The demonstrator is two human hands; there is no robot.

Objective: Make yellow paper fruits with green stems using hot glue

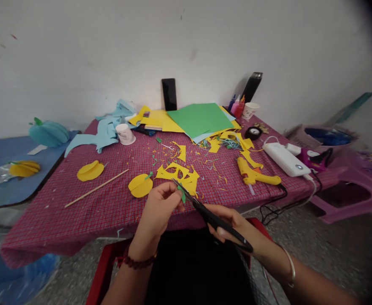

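Note:
Between the fingertips of my left hand (163,203) is a small piece of green paper (182,194). My right hand (233,222) grips a pair of black-handled scissors (216,220), whose blades point up and left and meet the green piece. Just left of my left hand lies a yellow paper pumpkin (140,185) with a green stem strip. Behind the blades are yellow paper offcuts (176,173). Farther left, a second yellow paper shape (90,171) rests near a thin wooden stick (97,188).
Green paper (201,118) lies on yellow sheets at the back, near a leaning phone (169,94). A yellow glue gun (256,171) and white power bank (286,159) lie right. A paper cup (125,134) stands by blue scraps (105,131). A blue paper pumpkin (49,132) sits far left.

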